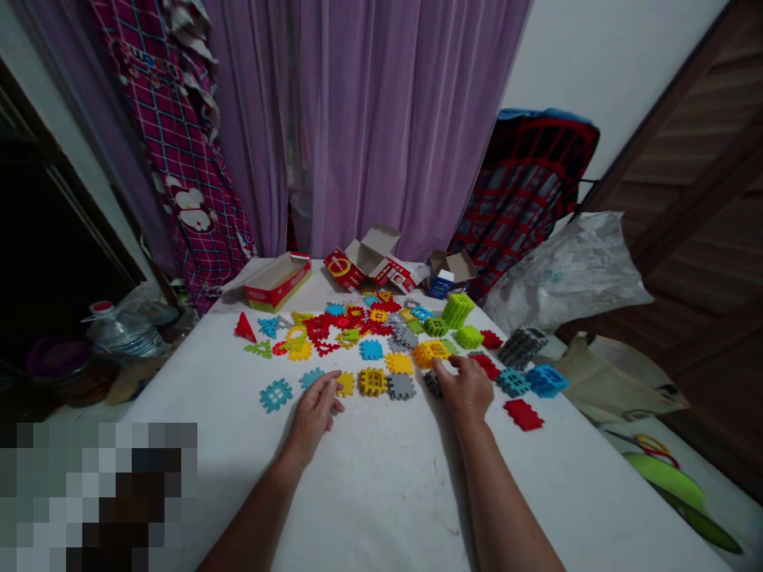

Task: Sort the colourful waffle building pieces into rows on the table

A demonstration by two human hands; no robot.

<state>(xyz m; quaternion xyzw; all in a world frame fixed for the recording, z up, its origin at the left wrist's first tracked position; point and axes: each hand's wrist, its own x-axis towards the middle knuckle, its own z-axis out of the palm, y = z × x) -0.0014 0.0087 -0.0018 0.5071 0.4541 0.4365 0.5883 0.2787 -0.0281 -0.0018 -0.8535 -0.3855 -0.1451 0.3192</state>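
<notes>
My right hand (468, 388) has its fingers and thumb on a stack of orange-yellow interlocking building tiles (430, 353). A dark tile piece (433, 384) lies just below, partly behind this hand. My left hand (315, 411) rests over the table with loosely curled fingers and nothing visible in them. Its fingertips are close to a yellow tile (345, 384), and a light-blue tile (311, 379) lies beside it. A blue window tile (276, 395) is further left. Between the hands sit a yellow window block (373, 382), a grey tile (401, 388) and a yellow tile (399, 363).
Mixed loose tiles (339, 324) are heaped at the middle back of the white table (381, 492). Green stacks (458, 311), a dark grey stack (523, 346), blue blocks (547, 381) and a red tile (524, 415) are at right. Opened cartons (278, 284) line the far edge.
</notes>
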